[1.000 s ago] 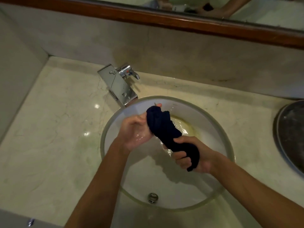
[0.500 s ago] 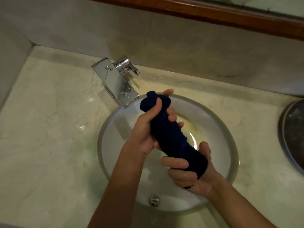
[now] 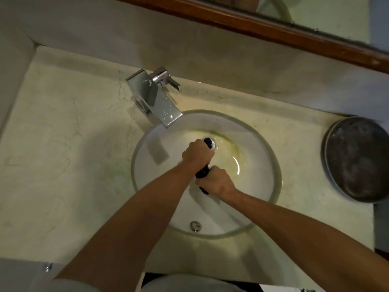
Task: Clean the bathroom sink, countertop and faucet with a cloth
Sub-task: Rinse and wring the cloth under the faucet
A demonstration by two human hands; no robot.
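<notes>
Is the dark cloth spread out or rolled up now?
Rolled up. The dark cloth is a tight twist, gripped by the left hand and right hand over the sink.

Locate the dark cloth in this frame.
In the head view, the dark cloth sits mid-frame over the sink, twisted and gripped between the left hand and right hand.
</notes>
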